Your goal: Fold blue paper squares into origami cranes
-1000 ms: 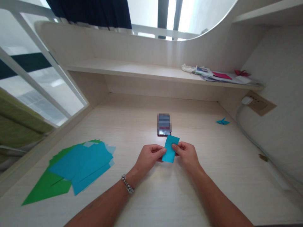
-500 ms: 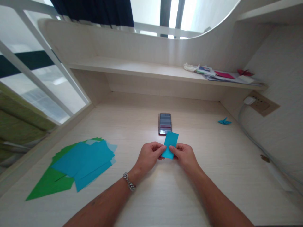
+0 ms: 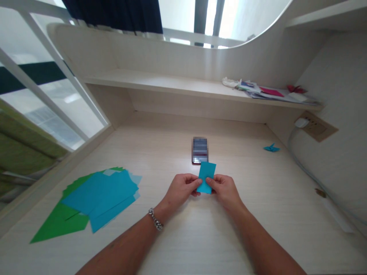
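Note:
A small folded blue paper rectangle [image 3: 207, 173] is held just above the pale wooden desk [image 3: 183, 236], near its middle. My left hand [image 3: 180, 188], with a metal bracelet on the wrist, pinches its lower left edge. My right hand [image 3: 225, 190] pinches the lower right edge. Both hands are closed on the paper, thumbs on top. A phone [image 3: 200, 150] lies flat on the desk just beyond the paper.
A spread of blue and green paper sheets [image 3: 94, 198] lies at the left. A small blue folded figure [image 3: 271, 148] sits far right. The shelf [image 3: 172, 84] behind holds papers [image 3: 269, 93]. A wall socket [image 3: 314, 126] with a cable is on the right.
Both hands have slid slightly along the paper and the paper sits a bit more upright and nearer the phone. The view shifted a little.

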`<state>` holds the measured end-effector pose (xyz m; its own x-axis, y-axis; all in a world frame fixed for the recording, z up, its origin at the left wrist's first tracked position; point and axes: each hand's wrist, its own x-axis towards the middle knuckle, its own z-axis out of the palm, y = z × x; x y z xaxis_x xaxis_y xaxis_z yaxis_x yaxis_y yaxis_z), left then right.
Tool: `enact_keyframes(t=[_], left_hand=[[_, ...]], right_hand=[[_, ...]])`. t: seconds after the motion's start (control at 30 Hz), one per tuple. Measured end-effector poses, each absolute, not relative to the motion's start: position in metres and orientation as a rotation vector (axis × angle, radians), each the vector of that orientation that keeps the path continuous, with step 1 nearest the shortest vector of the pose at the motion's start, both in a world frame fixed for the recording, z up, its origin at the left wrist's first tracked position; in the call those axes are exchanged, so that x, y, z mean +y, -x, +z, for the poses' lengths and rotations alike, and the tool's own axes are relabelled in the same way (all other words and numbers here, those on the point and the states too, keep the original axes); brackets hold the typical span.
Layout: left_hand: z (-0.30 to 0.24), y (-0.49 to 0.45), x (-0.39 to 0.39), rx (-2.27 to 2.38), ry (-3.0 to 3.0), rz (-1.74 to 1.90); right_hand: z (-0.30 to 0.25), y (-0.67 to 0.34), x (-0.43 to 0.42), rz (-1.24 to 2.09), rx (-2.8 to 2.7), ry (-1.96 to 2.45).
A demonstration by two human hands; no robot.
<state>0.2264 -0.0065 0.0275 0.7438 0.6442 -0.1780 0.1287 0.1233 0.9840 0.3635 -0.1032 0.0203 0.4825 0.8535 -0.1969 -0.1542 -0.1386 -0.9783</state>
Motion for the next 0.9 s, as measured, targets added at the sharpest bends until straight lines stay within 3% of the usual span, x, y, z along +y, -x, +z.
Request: enact_keyframes(t=[0.9], left_hand=[[0.024,-0.222,0.002,0.764,-1.372,0.637]], right_hand=[[0.031,-0.365,-0.110,1.082,-1.027,1.670]])
